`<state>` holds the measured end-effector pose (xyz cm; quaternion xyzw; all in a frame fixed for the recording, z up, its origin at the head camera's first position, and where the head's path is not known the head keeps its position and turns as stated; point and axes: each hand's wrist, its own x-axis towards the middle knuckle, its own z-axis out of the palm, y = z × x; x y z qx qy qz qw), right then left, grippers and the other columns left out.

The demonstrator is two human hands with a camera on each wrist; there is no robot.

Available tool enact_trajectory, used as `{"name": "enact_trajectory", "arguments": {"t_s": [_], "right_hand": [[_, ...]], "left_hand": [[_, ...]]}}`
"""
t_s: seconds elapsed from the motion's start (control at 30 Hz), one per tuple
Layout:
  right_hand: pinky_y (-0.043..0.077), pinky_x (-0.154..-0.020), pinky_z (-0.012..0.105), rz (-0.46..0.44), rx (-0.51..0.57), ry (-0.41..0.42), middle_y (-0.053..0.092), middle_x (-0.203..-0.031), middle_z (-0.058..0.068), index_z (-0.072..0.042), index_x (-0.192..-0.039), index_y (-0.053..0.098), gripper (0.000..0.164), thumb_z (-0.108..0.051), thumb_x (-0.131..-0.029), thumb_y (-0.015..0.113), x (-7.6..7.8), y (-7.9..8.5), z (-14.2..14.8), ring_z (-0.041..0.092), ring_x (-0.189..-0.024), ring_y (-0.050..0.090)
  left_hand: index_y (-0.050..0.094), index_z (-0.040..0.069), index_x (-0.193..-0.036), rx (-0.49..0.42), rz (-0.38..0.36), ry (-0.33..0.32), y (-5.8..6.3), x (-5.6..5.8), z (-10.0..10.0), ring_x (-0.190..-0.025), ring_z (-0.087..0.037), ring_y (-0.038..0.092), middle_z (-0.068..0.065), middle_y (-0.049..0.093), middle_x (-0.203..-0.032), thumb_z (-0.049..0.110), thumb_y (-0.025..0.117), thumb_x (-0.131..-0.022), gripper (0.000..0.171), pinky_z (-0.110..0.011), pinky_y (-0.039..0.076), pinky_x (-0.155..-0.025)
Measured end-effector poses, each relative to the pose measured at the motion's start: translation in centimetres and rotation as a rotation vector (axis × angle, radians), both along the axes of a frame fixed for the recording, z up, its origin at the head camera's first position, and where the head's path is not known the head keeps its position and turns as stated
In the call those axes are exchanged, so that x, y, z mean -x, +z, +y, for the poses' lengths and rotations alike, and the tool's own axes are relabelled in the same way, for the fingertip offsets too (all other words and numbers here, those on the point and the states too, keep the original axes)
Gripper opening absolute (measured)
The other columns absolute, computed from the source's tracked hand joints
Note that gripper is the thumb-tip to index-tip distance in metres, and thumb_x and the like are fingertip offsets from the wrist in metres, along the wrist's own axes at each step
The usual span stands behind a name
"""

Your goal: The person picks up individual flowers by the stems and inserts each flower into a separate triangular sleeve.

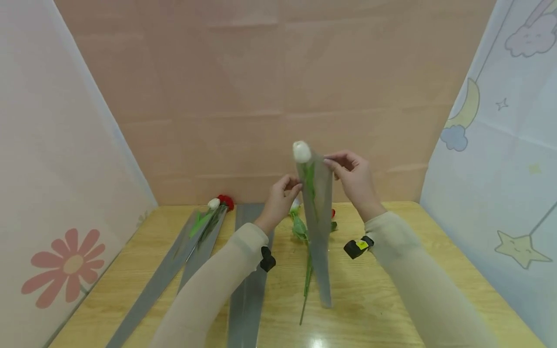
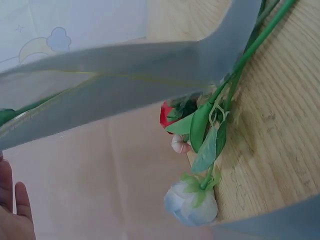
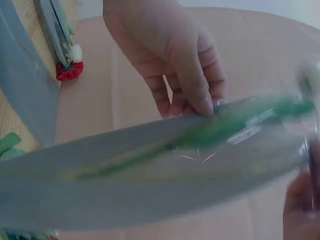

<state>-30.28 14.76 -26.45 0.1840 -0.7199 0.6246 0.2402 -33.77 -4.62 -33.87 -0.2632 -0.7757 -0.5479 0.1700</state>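
A white artificial tulip [image 1: 302, 152] with a green stem stands upright inside a translucent grey flower sleeve [image 1: 319, 227], held above the table. My left hand [image 1: 280, 200] pinches the sleeve's left edge below the bloom; in the right wrist view this left hand [image 3: 172, 55] has its thumb on the edge. Higher up, my right hand [image 1: 350, 176] pinches the right upper corner between thumb and fingers. Behind the sleeve lie loose flowers: a pale blue-white flower [image 2: 191, 202] with green leaves and a red flower [image 2: 167, 117], partly hidden in the head view.
On the left of the wooden table [image 1: 374, 299] lie sleeved flowers, with a white tulip [image 1: 213, 203] and a red carnation [image 1: 226, 201] at their tops. Flat grey sleeves [image 1: 245, 309] lie beside them. A tan backdrop [image 1: 217, 96] and printed side panels enclose the table.
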Motion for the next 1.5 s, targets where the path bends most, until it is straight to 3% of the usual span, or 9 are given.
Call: {"name": "enact_trajectory", "arguments": {"t_s": [0.3,0.57,0.77,0.87,1.0,1.2,1.33,1.43,1.5], "right_hand": [[0.045,-0.058,0.019,0.062,0.167,0.042,0.067,-0.084,-0.005,-0.007,-0.094,0.072,0.009,-0.014,-0.088,0.071,0.5,-0.6,1.0,0.011,-0.064,0.052],[0.045,-0.057,0.018,0.053,0.201,0.082,0.067,-0.088,-0.004,-0.008,-0.097,0.070,0.010,-0.014,-0.089,0.070,0.4,-1.0,1.8,0.008,-0.067,0.052],[0.046,-0.058,0.017,0.014,0.212,0.095,0.064,-0.089,-0.004,-0.013,-0.101,0.066,0.010,-0.018,-0.097,0.059,0.3,-2.1,3.3,0.010,-0.076,0.056],[0.047,-0.058,0.017,-0.056,0.126,0.036,0.063,-0.089,-0.006,-0.012,-0.106,0.062,0.016,-0.024,-0.100,0.053,0.6,-3.5,4.8,0.009,-0.078,0.057],[0.049,-0.060,0.020,-0.211,-0.135,-0.075,0.063,-0.094,-0.004,-0.005,-0.119,0.055,0.028,-0.026,-0.103,0.047,1.1,-6.3,7.0,0.006,-0.077,0.059],[0.051,-0.071,0.031,-0.491,-0.418,-0.058,0.061,-0.113,0.022,0.002,-0.129,0.048,0.038,-0.026,-0.105,0.038,1.0,-10.9,9.0,0.020,-0.089,0.062],[0.051,-0.076,0.041,-0.612,-0.480,-0.006,0.060,-0.117,0.026,0.004,-0.126,0.048,0.035,-0.022,-0.104,0.039,0.6,-13.2,9.2,0.034,-0.097,0.063],[0.051,-0.076,0.042,-0.644,-0.475,0.023,0.060,-0.114,0.026,0.007,-0.126,0.048,0.035,-0.020,-0.104,0.040,0.3,-14.3,9.3,0.036,-0.097,0.062],[0.051,-0.073,0.040,-0.641,-0.469,0.034,0.061,-0.113,0.026,0.008,-0.126,0.047,0.036,-0.019,-0.104,0.040,0.1,-14.7,9.3,0.034,-0.094,0.063]], "left_hand": [[0.062,0.006,-0.105,-0.015,0.051,-0.026,0.5,-0.4,0.0,-0.095,-0.021,0.061,-0.009,0.066,-0.100,0.017,0.057,-0.098,0.014,-0.036,0.051,-0.085],[0.062,0.006,-0.106,-0.021,0.026,-0.043,0.7,-0.9,0.3,-0.093,-0.019,0.062,-0.009,0.066,-0.100,0.018,0.057,-0.098,0.016,-0.026,0.052,-0.076],[0.062,0.006,-0.107,-0.037,-0.004,-0.069,0.6,-1.0,0.3,-0.095,-0.022,0.063,-0.009,0.067,-0.101,0.019,0.057,-0.098,0.017,-0.027,0.053,-0.081],[0.062,0.006,-0.107,-0.043,-0.003,-0.082,0.6,-0.9,0.3,-0.093,-0.025,0.064,-0.009,0.066,-0.100,0.020,0.056,-0.098,0.017,-0.027,0.053,-0.080],[0.060,0.004,-0.108,-0.077,-0.029,-0.108,0.5,-0.7,0.4,-0.092,-0.027,0.065,-0.013,0.065,-0.100,0.018,0.055,-0.098,0.017,-0.029,0.054,-0.081],[0.059,0.003,-0.108,-0.111,-0.046,-0.112,0.3,-0.7,0.6,-0.091,-0.026,0.064,-0.015,0.065,-0.100,0.015,0.054,-0.099,0.016,-0.028,0.055,-0.080],[0.059,0.002,-0.107,-0.163,-0.012,-0.127,0.8,-0.8,0.5,-0.088,-0.013,0.063,-0.013,0.064,-0.099,0.015,0.054,-0.099,0.016,-0.031,0.055,-0.081],[0.059,-0.004,-0.105,-0.246,0.059,-0.119,2.3,-1.1,-0.3,-0.081,-0.007,0.060,-0.017,0.063,-0.097,0.010,0.054,-0.099,0.016,-0.033,0.055,-0.076],[0.058,-0.009,-0.103,-0.309,0.124,-0.078,3.8,-1.3,-1.2,-0.077,-0.006,0.058,-0.020,0.063,-0.094,0.004,0.055,-0.097,0.015,-0.029,0.053,-0.072]]}}
